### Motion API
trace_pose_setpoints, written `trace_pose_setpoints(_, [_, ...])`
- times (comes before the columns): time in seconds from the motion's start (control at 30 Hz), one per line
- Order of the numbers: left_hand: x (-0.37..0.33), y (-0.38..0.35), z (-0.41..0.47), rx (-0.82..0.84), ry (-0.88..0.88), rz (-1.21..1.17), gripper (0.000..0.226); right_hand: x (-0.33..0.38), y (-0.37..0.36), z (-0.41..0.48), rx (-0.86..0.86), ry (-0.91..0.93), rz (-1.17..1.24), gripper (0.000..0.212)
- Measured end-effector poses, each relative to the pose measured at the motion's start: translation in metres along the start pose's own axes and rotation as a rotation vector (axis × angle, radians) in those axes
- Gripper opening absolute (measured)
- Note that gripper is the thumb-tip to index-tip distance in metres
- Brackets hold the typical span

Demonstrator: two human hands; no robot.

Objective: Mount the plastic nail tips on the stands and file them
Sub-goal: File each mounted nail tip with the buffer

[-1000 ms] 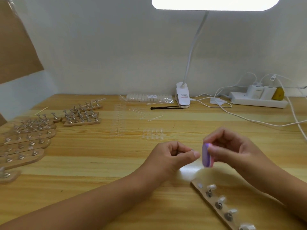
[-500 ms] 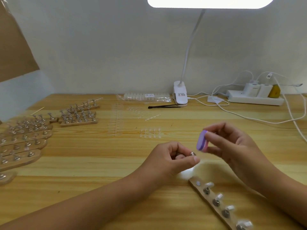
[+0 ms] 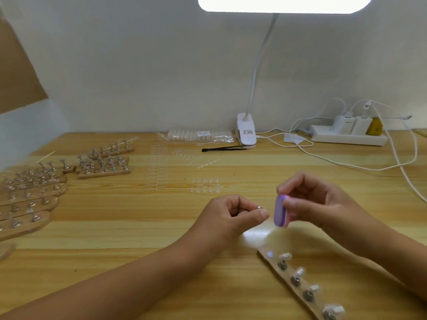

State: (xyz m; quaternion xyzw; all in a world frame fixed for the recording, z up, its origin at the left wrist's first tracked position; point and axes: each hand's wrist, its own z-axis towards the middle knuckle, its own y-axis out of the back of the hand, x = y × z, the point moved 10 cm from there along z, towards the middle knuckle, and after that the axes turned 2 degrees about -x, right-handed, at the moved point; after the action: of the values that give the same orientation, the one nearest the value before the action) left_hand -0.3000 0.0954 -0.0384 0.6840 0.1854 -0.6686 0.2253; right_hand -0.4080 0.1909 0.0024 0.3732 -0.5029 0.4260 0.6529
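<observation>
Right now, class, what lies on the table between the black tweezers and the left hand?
In the head view, rows of clear nail tips lie between the tweezers and the left hand.

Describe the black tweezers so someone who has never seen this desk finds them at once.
Find the white clip lamp at the back of the desk. From its base the black tweezers stretch leftward, flat on the wood, in front of a clear plastic bag. They are the only thin dark thing among white and clear neighbours.

bright | overhead lamp (image 3: pixel 285 4) blown out | table (image 3: pixel 138 215) glare | soft focus
</observation>
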Motion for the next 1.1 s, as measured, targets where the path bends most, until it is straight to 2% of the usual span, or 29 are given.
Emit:
trace_pose_setpoints(0.07, [-0.001, -0.001, 0.000, 0.002, -0.009, 0.018, 0.010, -0.003, -0.011, -0.002, 0.063, 0.002, -0.013, 0.019])
trace_pose_setpoints(0.2, [0.000, -0.007, -0.004, 0.048, -0.011, 0.022, 0.010, 0.001, 0.016, 0.004, -0.221, 0.055, 0.170, 0.017])
trace_pose_setpoints(0.23, [0.000, -0.007, -0.004, 0.048, -0.004, 0.020, 0.010, 0.002, 0.020, 0.004, -0.233, 0.056, 0.160, 0.015])
trace_pose_setpoints(0.3, [-0.001, -0.004, -0.003, 0.023, 0.008, 0.018, 0.011, 0.001, 0.008, 0.003, -0.082, 0.002, 0.064, 0.012])
trace_pose_setpoints(0.37, [-0.002, -0.003, -0.002, 0.010, 0.006, 0.024, 0.011, -0.006, -0.010, -0.001, 0.079, -0.046, -0.009, 0.018])
trace_pose_setpoints(0.4, [-0.003, -0.003, -0.003, 0.011, 0.000, 0.031, 0.011, -0.006, -0.013, -0.001, 0.077, -0.030, -0.012, 0.019])
trace_pose_setpoints(0.53, [-0.004, -0.007, -0.006, 0.041, -0.008, 0.033, 0.012, 0.001, 0.015, 0.004, -0.211, 0.051, 0.137, 0.018])
trace_pose_setpoints(0.57, [-0.005, -0.007, -0.006, 0.038, -0.011, 0.032, 0.015, 0.001, 0.019, 0.004, -0.223, 0.053, 0.122, 0.017])
trace_pose_setpoints(0.63, [-0.007, -0.005, -0.006, 0.014, -0.018, 0.018, 0.018, 0.000, 0.009, 0.003, -0.095, 0.018, 0.038, 0.019])
trace_pose_setpoints(0.7, [-0.008, -0.005, -0.006, 0.018, -0.028, 0.023, 0.018, -0.005, -0.009, 0.000, 0.057, -0.038, -0.017, 0.033])
trace_pose_setpoints(0.77, [-0.007, -0.007, -0.007, 0.038, -0.036, 0.041, 0.020, -0.004, -0.011, 0.001, 0.039, -0.011, -0.021, 0.032])
trace_pose_setpoints(0.83, [-0.007, -0.009, -0.008, 0.050, -0.034, 0.047, 0.013, 0.002, 0.003, 0.004, -0.103, 0.032, 0.043, 0.025])
trace_pose_setpoints(0.9, [-0.007, -0.008, -0.007, 0.042, -0.030, 0.047, 0.017, 0.007, 0.016, 0.003, -0.186, 0.067, 0.079, 0.023])
trace_pose_setpoints(0.97, [-0.007, -0.005, -0.006, 0.018, -0.024, 0.026, 0.026, 0.015, 0.013, 0.001, -0.138, 0.104, 0.018, 0.022])
trace_pose_setpoints(1.1, [-0.008, -0.002, -0.003, 0.000, -0.032, 0.028, 0.033, 0.015, -0.013, -0.003, 0.104, 0.084, -0.186, 0.019])
